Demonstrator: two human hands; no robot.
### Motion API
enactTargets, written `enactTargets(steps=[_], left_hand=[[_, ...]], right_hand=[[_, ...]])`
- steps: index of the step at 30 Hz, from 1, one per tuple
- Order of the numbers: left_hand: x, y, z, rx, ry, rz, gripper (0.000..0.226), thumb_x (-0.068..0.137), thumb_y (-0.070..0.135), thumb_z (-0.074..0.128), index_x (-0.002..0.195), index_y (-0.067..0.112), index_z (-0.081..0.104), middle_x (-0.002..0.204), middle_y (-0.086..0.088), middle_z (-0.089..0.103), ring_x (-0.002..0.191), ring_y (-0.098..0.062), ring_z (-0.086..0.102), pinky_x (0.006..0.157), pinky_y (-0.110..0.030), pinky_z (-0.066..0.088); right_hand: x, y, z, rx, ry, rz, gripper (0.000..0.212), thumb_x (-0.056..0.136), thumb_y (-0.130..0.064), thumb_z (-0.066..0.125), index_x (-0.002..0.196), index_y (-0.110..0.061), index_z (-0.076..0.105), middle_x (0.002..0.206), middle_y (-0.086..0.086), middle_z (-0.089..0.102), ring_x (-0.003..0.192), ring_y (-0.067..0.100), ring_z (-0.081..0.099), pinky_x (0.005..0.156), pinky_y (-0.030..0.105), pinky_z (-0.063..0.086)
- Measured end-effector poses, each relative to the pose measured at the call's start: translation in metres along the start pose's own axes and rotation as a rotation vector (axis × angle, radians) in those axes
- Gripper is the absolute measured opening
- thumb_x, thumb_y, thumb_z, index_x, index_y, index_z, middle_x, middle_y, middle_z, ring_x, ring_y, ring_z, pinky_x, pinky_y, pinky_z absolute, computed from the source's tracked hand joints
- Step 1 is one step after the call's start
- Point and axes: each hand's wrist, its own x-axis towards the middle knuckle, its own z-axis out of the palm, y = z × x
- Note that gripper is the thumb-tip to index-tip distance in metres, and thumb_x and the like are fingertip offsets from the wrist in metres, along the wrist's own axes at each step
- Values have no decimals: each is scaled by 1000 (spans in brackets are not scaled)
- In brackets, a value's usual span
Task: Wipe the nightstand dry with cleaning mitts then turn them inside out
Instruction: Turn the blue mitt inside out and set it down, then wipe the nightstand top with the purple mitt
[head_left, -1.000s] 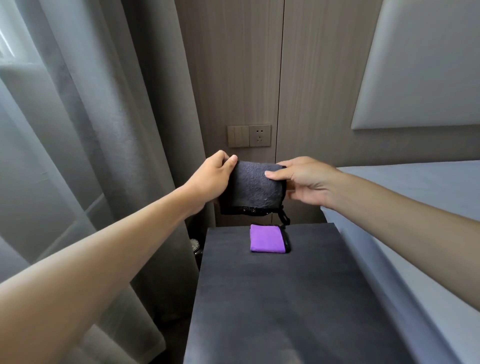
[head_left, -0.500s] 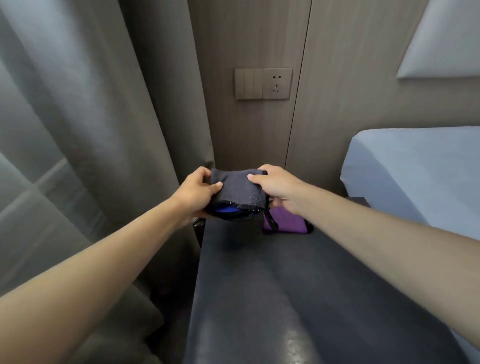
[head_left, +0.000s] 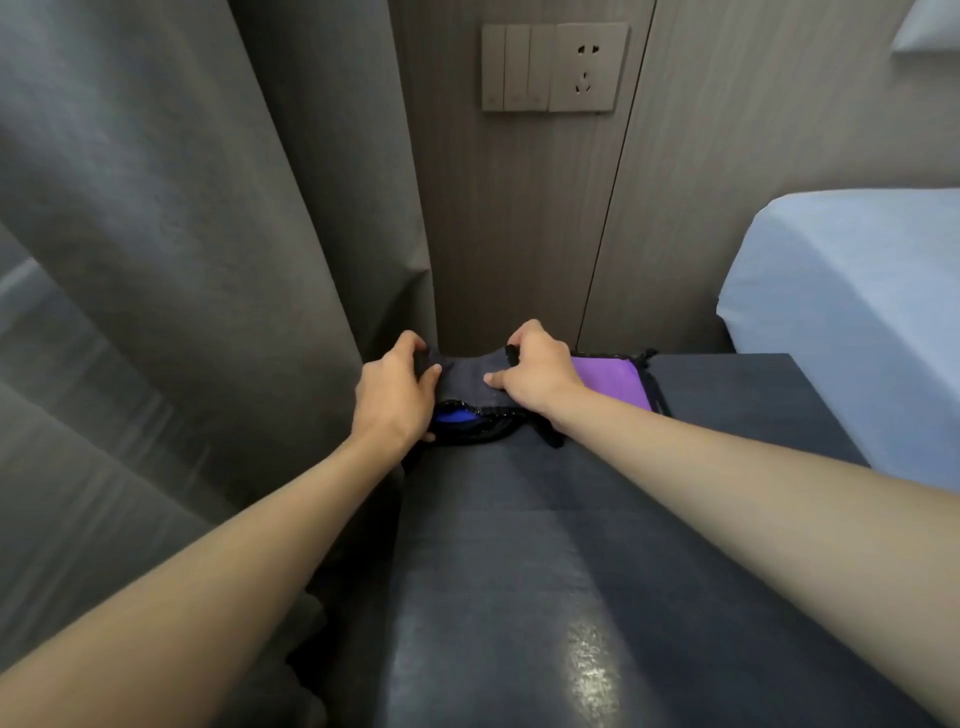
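Note:
A dark grey mitt (head_left: 465, 378) with a black cuff and blue lining showing at its opening lies at the back left of the dark nightstand (head_left: 545, 571). My left hand (head_left: 392, 392) grips its left end and my right hand (head_left: 535, 371) grips its right end. A purple mitt (head_left: 615, 382) lies flat on the nightstand just right of my right hand, partly hidden by it.
Grey curtains (head_left: 208, 234) hang close on the left. A wood-panel wall with a switch and socket plate (head_left: 553, 67) stands behind. A bed with a pale sheet (head_left: 852, 312) borders the nightstand on the right.
Both hands have lowered the grey mitt from mid-air down onto the nightstand's back left. The blue lining now shows at its opening. The view has tilted downward.

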Motion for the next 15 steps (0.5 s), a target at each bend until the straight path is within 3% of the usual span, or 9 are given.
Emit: enactTargets(steps=[4, 7, 8, 10, 12, 15], left_hand=[[-7, -5, 9, 358, 109, 7, 35, 95, 36, 61, 125, 20, 50, 119, -10, 56, 106, -32, 58, 80, -46, 55], [-8, -4, 13, 432, 215, 269, 39, 96, 36, 54, 130, 18, 55, 133, -13, 47, 121, -36, 47, 95, -49, 44], [-8, -1, 16, 460, 168, 358, 45, 98, 40, 48, 138, 20, 53, 143, -13, 45, 130, -36, 43, 103, -49, 39], [-7, 5, 25, 562, -20, 438, 58, 102, 50, 30, 156, 28, 28, 164, -10, 21, 151, -31, 17, 121, -47, 17], [-7, 5, 37, 682, -233, 421, 62, 102, 55, 14, 159, 33, 0, 168, -4, -5, 154, -25, -7, 124, -44, -2], [-7, 3, 44, 733, -392, 372, 62, 102, 58, 8, 155, 36, -14, 166, 0, -16, 152, -22, -16, 123, -44, -7]], right_hand=[[-3, 8, 5, -118, 41, -156, 51, 81, -26, 83, 118, -12, 50, 118, 9, 57, 97, 20, 51, 75, 29, 40], [-6, 15, 3, -258, 200, -350, 38, 85, -34, 77, 112, -16, 56, 112, 6, 53, 103, 24, 51, 82, 36, 45], [-6, 20, -1, -313, 275, -411, 27, 89, -31, 71, 108, -17, 59, 109, 6, 54, 103, 26, 52, 84, 39, 45], [-4, 31, -11, -398, 387, -457, 13, 94, -22, 59, 105, -17, 62, 107, 6, 58, 104, 29, 54, 88, 41, 41], [-3, 46, -21, -443, 419, -421, 20, 97, -17, 51, 112, -16, 64, 112, 6, 63, 108, 29, 56, 92, 41, 39], [-4, 66, -30, -511, 387, -382, 32, 101, -19, 44, 126, -12, 63, 124, 7, 66, 118, 27, 56, 100, 39, 35]])
